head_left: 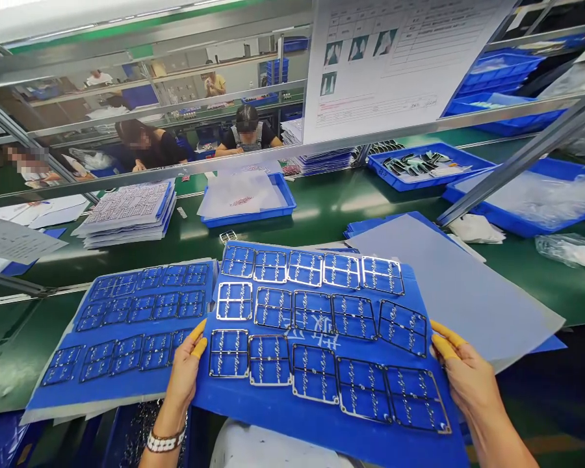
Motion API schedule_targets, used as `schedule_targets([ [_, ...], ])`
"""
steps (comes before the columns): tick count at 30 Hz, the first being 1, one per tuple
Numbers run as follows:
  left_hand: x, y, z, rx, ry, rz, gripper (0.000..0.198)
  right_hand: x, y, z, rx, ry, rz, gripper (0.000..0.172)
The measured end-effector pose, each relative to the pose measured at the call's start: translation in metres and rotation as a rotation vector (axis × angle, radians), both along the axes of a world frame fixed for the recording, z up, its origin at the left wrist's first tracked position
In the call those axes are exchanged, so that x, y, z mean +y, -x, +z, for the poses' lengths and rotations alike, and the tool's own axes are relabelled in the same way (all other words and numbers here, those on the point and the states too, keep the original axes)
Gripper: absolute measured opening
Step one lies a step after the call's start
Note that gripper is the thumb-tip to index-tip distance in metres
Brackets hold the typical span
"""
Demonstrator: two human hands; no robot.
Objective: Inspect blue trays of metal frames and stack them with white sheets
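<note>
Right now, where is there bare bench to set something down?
Bare green bench shows between the middle tray and the dark-parts tray, and left of the left sheet. Crowded: right of the held sheet, with a pale sheet and plastic.

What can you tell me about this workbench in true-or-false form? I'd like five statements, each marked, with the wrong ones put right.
1. The left hand and right hand hold a blue sheet by opposite sides. True.
2. The metal frames on that sheet lie in two rows. False: they lie in three rows.
3. Yellow coverings show on fingers of both hands. True.
4. The left wrist is bare. False: it wears a bracelet.
5. The bench has a bright red surface. False: its surface is green.
</note>
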State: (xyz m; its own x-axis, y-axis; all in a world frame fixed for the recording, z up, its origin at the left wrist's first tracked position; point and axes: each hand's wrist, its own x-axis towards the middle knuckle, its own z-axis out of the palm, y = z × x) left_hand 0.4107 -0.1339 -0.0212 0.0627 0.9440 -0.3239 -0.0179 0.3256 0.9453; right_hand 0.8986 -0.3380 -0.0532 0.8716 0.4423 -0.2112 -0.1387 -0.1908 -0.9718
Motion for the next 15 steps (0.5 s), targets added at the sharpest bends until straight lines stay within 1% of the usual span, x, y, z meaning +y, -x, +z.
schedule_targets([
  [3,-0.004,-0.007,0.005,0.007,-0.008,-0.008,0.057,-0.003,0.0,0.0,0.151,-0.012,-0.062,0.056],
  [4,-0.005,-0.009,0.005,0.006,-0.006,-0.012,0.057,-0.004,0.001,0.0,0.169,-0.014,-0.077,0.057],
  [7,-0.009,-0.012,0.005,0.003,0.0,-0.026,0.056,-0.007,0.001,0.002,0.192,-0.013,-0.095,0.059],
  [9,-0.011,-0.013,0.002,-0.004,-0.003,-0.036,0.055,-0.008,0.0,0.003,0.197,-0.011,-0.116,0.057],
  [12,-0.015,-0.016,-0.002,-0.017,-0.008,-0.042,0.054,-0.01,-0.002,0.002,0.178,-0.004,-0.149,0.054],
  [15,-0.017,-0.02,-0.004,-0.023,-0.014,-0.045,0.053,-0.014,-0.004,0.0,0.161,0.011,-0.173,0.054],
])
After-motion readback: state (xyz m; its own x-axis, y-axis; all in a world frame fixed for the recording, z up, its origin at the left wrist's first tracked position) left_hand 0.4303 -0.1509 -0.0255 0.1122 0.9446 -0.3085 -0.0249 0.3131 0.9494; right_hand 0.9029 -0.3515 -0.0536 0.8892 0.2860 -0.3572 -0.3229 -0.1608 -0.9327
